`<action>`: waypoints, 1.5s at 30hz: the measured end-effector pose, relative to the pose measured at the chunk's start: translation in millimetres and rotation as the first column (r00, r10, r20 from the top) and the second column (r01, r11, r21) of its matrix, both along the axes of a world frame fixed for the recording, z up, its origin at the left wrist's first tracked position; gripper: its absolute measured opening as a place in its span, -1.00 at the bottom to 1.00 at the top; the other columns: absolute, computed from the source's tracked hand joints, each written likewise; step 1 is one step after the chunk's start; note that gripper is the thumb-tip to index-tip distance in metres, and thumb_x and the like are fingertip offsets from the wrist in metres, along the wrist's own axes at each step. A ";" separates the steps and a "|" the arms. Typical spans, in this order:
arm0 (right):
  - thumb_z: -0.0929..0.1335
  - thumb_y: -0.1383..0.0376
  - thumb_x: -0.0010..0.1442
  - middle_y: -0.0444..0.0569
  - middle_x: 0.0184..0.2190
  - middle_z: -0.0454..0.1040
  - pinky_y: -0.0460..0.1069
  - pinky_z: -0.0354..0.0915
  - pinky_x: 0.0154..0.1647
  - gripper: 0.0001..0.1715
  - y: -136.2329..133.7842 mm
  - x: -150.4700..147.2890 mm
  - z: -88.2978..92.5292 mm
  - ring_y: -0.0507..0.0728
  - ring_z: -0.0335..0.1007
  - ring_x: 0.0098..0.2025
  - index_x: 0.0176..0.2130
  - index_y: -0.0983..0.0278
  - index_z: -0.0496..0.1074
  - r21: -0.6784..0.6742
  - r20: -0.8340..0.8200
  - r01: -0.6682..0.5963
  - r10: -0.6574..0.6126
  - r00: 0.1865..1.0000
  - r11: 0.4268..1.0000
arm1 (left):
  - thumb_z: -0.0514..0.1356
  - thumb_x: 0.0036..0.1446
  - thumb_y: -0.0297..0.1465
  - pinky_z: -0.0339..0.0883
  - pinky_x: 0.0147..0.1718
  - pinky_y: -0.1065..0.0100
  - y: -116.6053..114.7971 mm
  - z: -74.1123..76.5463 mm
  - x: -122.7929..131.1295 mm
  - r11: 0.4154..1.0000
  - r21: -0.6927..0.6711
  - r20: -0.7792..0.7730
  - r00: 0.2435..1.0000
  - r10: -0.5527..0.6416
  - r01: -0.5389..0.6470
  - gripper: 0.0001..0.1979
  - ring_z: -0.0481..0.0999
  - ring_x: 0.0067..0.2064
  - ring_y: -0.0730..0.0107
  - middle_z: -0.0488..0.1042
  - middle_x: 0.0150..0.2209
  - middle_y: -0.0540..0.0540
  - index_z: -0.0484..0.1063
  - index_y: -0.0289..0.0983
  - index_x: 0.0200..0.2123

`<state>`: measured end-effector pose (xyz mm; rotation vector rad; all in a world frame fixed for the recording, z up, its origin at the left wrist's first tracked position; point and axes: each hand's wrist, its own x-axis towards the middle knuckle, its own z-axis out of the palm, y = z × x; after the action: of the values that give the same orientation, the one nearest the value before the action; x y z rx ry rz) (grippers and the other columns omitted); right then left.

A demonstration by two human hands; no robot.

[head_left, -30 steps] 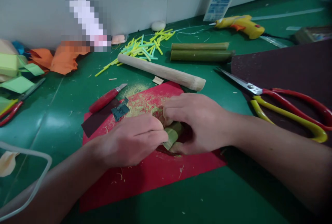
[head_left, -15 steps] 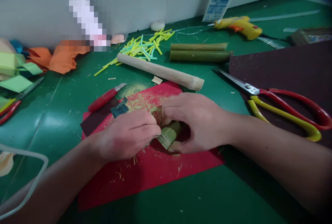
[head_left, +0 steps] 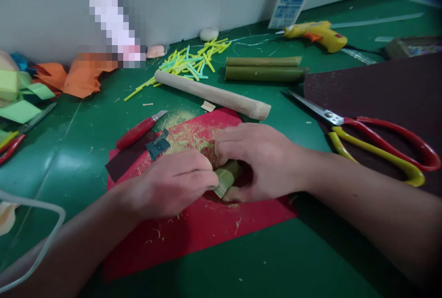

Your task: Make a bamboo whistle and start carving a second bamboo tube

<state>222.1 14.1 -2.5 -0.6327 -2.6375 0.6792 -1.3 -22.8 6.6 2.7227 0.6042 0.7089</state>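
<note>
My right hand (head_left: 260, 160) is curled round a short green bamboo piece (head_left: 226, 179) and holds it over a red paper sheet (head_left: 207, 233). My left hand (head_left: 171, 185) is closed in a pinch against the cut end of that piece; what its fingers hold is hidden. Pale green shavings (head_left: 189, 137) lie scattered on the sheet behind the hands. A small dark sandpaper scrap (head_left: 157, 147) and a red-handled knife (head_left: 138, 131) rest just beyond my left hand.
On the green mat lie a pale wooden stick (head_left: 210, 94), two green bamboo tubes (head_left: 264, 68), coloured strips (head_left: 188, 63), a yellow glue gun (head_left: 319, 34) and red-and-yellow scissors (head_left: 376, 139) on a dark sheet (head_left: 380, 90). Coloured paper scraps (head_left: 51, 84) sit at the left by the wall.
My left hand slid back and forth slightly against the bamboo end, and the piece turned a little in my right hand. A few more shavings lie on the red sheet.
</note>
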 end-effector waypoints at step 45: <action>0.47 0.06 -0.04 -0.15 -0.45 0.40 -0.02 0.01 -0.40 -0.66 1.7 -0.2 -3.3 0.06 0.28 -0.39 -0.37 0.26 0.44 0.020 -0.040 -0.009 0.010 0.999 1.000 | 0.07 0.27 -0.55 0.41 -0.26 0.42 2.4 0.7 -0.7 0.998 -0.058 0.021 1.000 -0.018 0.019 -0.85 0.47 -0.29 0.43 0.49 -0.32 -0.12 0.44 -0.34 -0.27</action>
<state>221.9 15.8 -5.8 -0.5951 -2.6091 0.6614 -2.0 -20.4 7.3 2.6615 0.5849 0.7023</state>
